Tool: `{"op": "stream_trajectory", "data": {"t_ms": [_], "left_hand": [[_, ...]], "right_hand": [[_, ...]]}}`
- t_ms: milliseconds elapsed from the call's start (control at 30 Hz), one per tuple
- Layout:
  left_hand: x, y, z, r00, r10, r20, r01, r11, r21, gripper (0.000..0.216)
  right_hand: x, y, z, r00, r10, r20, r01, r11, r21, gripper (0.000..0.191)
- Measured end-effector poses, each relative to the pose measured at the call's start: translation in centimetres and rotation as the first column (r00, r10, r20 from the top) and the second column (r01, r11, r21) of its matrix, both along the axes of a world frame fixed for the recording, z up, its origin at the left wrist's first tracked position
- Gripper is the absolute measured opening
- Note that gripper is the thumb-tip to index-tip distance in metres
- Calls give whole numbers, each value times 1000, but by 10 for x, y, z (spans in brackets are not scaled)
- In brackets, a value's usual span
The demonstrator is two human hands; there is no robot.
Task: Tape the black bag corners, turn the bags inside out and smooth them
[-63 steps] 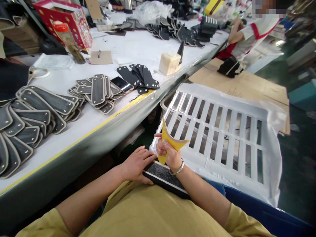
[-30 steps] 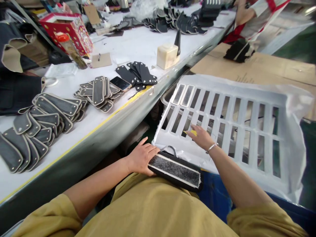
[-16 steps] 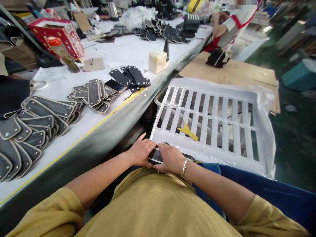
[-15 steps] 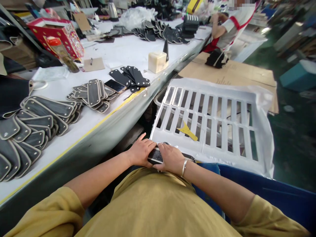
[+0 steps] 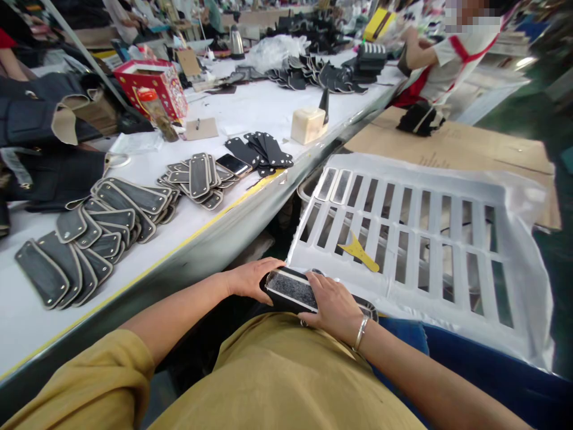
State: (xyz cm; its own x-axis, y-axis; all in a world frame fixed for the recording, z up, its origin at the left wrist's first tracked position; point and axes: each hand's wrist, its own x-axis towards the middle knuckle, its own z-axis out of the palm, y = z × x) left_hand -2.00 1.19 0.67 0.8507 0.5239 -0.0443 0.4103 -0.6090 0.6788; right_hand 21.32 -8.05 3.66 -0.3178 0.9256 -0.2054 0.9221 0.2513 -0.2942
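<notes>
On my lap lies a black strap piece [image 5: 290, 288] with a grey fuzzy face and pale edging. My left hand [image 5: 250, 279] grips its left end, fingers curled round it. My right hand [image 5: 333, 304] is closed over its right part, thumb on top. A yellow curved scraper [image 5: 359, 252] lies loose on the white slatted crate [image 5: 447, 179] just beyond my hands. Neither hand touches the scraper.
Several black strap pieces [image 5: 89, 233] lie in piles on the white table [image 5: 250, 113] to my left, with a phone [image 5: 229, 163], a cream block [image 5: 307, 124] and a red box [image 5: 152, 89]. A seated person [image 5: 447, 54] works at the far right. A blue bin edge [image 5: 487, 370] lies under the crate.
My right hand put the yellow scraper down on the crate, came back and closed on the strap piece. Both hands now lift its left end slightly.
</notes>
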Motion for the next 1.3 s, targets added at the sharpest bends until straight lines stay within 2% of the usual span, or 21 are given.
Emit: {"op": "stream_trajectory", "data": {"t_ms": [200, 333, 467, 567, 633, 700, 800, 867, 933, 1000, 1133, 1300], "left_hand": [[3, -3, -9, 999, 6, 51, -9, 998, 69, 84], [4, -8, -13, 993, 47, 109, -57, 995, 87, 87], [4, -19, -13, 975, 163, 152, -168, 986, 20, 89], [0, -28, -16, 949, 270, 163, -252, 960, -123, 90], [-3, -33, -21, 927, 330, 181, -273, 921, -279, 94], [-7, -38, -28, 891, 387, 239, -234, 840, -490, 95], [-8, -45, -39, 755, 542, 370, -69, 627, -776, 72], [-7, -49, -44, 646, 650, 401, 46, 491, -870, 58], [-6, -51, -46, 587, 708, 393, 107, 414, -904, 55], [-5, -52, -47, 572, 724, 386, 120, 391, -912, 57], [-4, -51, -44, 572, 722, 390, 131, 389, -912, 58], [-1, -53, -38, 559, 733, 386, 94, 407, -909, 57]], "right_hand": [[-26, 19, -2, 1000, -12, -3, 11, 1000, -27, 77], [-45, 24, -8, 1000, -11, -17, 11, 999, 41, 77], [-23, 6, -8, 999, -4, -38, 8, 996, 92, 80], [10, -15, -7, 999, -30, -36, 33, 995, 90, 82], [26, -24, -7, 998, -50, -29, 53, 994, 94, 79], [33, -29, -8, 998, -68, -9, 69, 993, 96, 77], [31, -28, -10, 997, -74, 22, 72, 993, 92, 77], [29, -26, -11, 997, -65, 29, 62, 993, 101, 76], [29, -25, -13, 998, -59, 31, 55, 991, 119, 76], [30, -26, -14, 998, -54, 28, 50, 989, 138, 77], [32, -29, -17, 999, -48, 24, 43, 986, 163, 78], [33, -29, -18, 999, -41, 31, 35, 981, 191, 77]]}}
